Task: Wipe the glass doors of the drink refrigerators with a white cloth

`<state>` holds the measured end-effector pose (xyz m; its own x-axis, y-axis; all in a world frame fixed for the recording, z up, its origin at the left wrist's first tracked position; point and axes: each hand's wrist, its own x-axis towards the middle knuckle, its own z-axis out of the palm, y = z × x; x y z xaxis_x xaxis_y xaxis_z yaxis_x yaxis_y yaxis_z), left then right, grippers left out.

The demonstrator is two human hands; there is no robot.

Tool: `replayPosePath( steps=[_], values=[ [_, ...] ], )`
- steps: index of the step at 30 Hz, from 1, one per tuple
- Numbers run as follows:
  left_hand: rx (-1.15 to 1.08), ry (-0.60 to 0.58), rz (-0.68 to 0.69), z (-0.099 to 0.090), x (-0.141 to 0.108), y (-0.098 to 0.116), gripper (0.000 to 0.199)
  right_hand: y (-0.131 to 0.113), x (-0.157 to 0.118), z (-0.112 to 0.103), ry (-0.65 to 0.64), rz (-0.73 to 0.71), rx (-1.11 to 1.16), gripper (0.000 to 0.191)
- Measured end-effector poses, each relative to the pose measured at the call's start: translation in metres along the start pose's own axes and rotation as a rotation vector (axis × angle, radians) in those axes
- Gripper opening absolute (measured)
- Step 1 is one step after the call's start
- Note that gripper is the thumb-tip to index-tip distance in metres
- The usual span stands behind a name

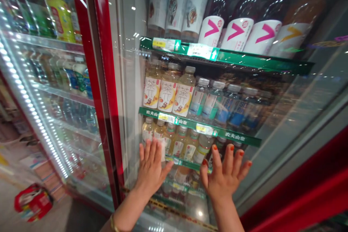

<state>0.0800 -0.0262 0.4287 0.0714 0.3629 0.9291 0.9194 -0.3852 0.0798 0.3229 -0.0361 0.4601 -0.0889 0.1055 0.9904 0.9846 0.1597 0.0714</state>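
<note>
My left hand (pixel 150 168) is raised with its fingers stretched upward and its thumb out, holding nothing. To its right, my right hand (pixel 223 177) has its fingers spread, also bare of anything. Both are in front of the glass door (pixel 130 90) of a drinks fridge; whether they touch the glass I cannot tell. Behind the fingers stand small bottles of pale yellow drink (pixel 178 145) on a shelf. One shelf up are tea bottles with white labels (pixel 167 96) and blue-labelled bottles (pixel 239 110). A bracelet (pixel 114 223) circles my left wrist.
Larger bottles with pink marks (pixel 239 32) fill the top shelf. Green shelf strips (pixel 241 137) carry price tags. A red door frame (pixel 307 174) runs along the right. At left is another lit fridge (pixel 54 79), with a red package (pixel 33 202) on the floor before it.
</note>
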Motion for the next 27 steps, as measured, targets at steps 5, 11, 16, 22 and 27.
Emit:
replayPosePath(
  steps=[5,11,16,22,27],
  values=[
    [-0.084,0.096,-0.292,-0.007,0.047,-0.002,0.090,0.001,0.000,0.003,-0.001,-0.020,-0.001,0.083],
    [0.029,0.041,0.107,-0.010,0.053,0.014,0.085,0.006,0.004,-0.015,-0.108,-0.040,0.095,0.085],
    [0.032,0.024,-0.153,-0.024,0.061,-0.009,0.086,0.019,0.015,-0.035,-0.174,-0.079,0.153,0.085],
    [0.030,0.066,-0.058,-0.010,0.089,0.055,0.097,0.030,0.032,-0.027,-0.103,-0.096,0.105,0.079],
    [0.062,-0.030,-0.036,0.000,0.019,0.050,0.092,0.032,0.025,-0.016,-0.055,-0.151,0.049,0.081]
  ],
)
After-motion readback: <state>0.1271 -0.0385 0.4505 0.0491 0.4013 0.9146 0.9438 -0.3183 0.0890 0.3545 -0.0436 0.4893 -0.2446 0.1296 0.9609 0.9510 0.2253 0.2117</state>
